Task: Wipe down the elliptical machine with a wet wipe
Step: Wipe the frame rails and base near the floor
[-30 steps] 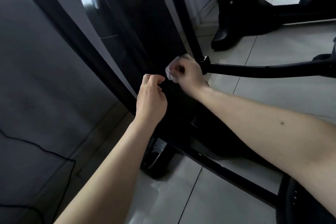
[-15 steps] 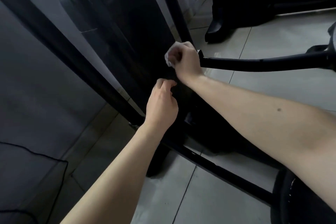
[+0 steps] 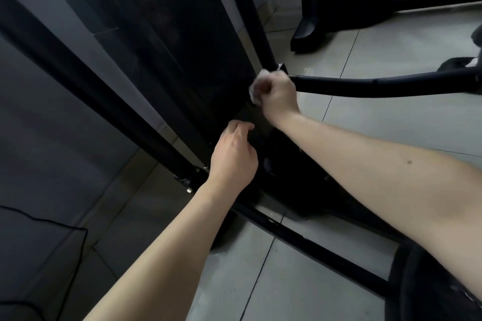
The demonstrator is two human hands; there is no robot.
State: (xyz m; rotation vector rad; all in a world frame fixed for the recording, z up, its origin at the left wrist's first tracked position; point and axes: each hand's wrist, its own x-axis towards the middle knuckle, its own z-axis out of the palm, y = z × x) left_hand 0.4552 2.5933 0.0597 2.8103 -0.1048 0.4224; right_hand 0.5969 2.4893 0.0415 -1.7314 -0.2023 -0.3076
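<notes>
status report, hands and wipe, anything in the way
Right hand grips wet wipe, bunched against the black elliptical housing. Left hand loosely curled, empty, lower by the housing. Black bar close beside the wiping hand.

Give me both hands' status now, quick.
Left hand: loosely curled, holding nothing.
Right hand: gripping the wet wipe.

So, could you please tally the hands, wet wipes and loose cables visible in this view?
Hands: 2, left hand and right hand
Wet wipes: 1, the wet wipe bunched in the right hand
Cables: 1, a black cable at lower left
Total: 4
</notes>
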